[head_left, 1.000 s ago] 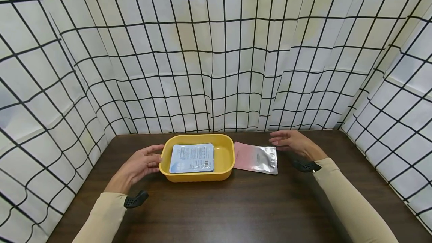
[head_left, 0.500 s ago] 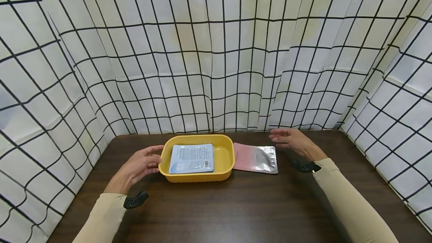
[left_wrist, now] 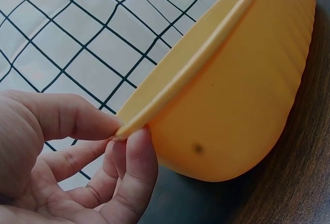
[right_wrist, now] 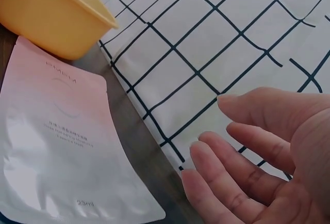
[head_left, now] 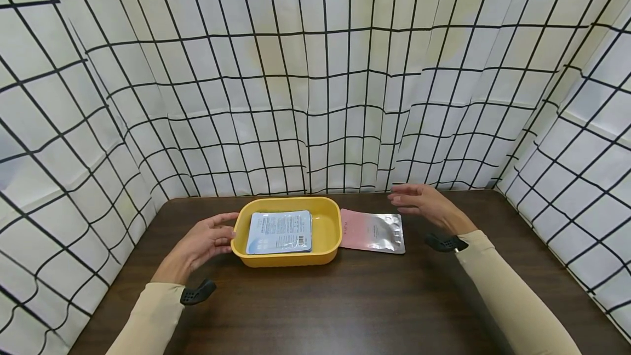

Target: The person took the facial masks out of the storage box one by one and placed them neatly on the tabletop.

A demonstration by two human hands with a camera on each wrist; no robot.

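Note:
On the dark table sits a yellow plastic tub (head_left: pixel 291 261), oval-cornered, holding blue-white sheet mask packets (head_left: pixel 279 232) that lie flat at its left side. My left hand (head_left: pixel 203 242) is at the tub's left end; in the left wrist view its thumb and fingers pinch the rim (left_wrist: pixel 180 87). A pink-to-silver sheet mask packet (head_left: pixel 372 230) lies just right of the tub, printed side up. My right hand (head_left: pixel 428 207) hovers beyond the packet's right end, fingers extended and apart from the thumb, holding nothing.
A brown wood-grain table (head_left: pixel 315 305) bears everything. White cloth with a black grid (head_left: pixel 315 81) hangs along its back and both sides, close behind my right hand. Black wrist straps (head_left: pixel 198 292) sit over beige sleeves (head_left: pixel 512 289).
My right hand has shifted slightly up and to the left, its fingers a little straighter. The left hand, tub and packets keep their places.

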